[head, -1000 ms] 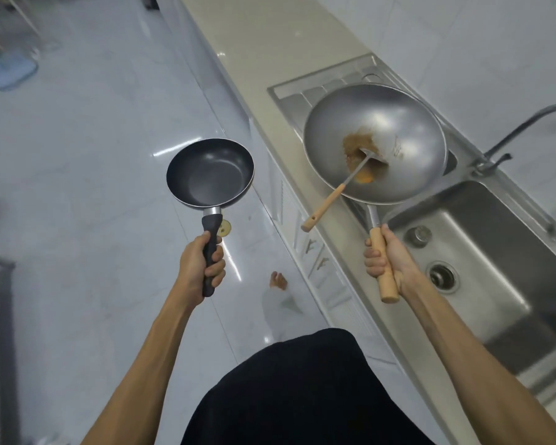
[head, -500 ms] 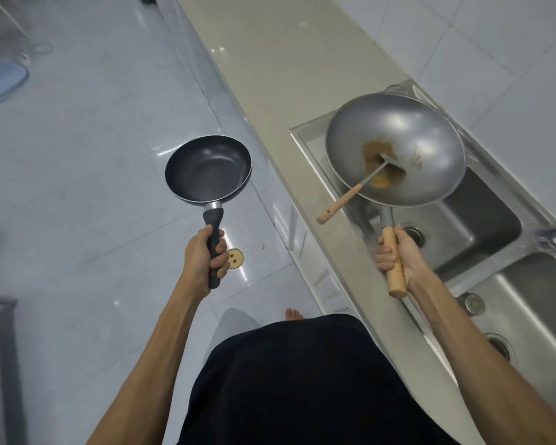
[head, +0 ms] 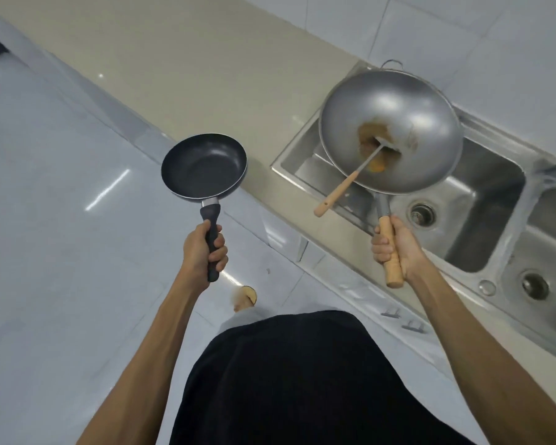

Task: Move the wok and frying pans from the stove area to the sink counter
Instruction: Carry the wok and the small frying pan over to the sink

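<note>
- Here the wok (head: 408,123) hangs in the air over the near basin of the steel sink (head: 482,200), its bowl facing up with brown residue near the middle.
- A spatula (head: 350,184) lies inside the wok, its metal end in the residue and its wooden handle sticking out past the rim toward the counter edge.
- The right hand (head: 398,248) is wrapped tightly around the wok's wooden handle, fingers curled under it and the thumb on top.
- The frying pan (head: 204,167) is dark, empty and held roughly level over the floor, just beside the counter's front edge.
- The left hand (head: 203,252) is closed in a fist around the pan's black handle.
- The beige counter (head: 206,75) runs along a tiled wall (head: 463,36), with the sink set into it; a second basin lies to the right, each with a round drain.
- Below, the pale floor (head: 61,236) is glossy, and a foot (head: 243,298) shows above dark clothing.
</note>
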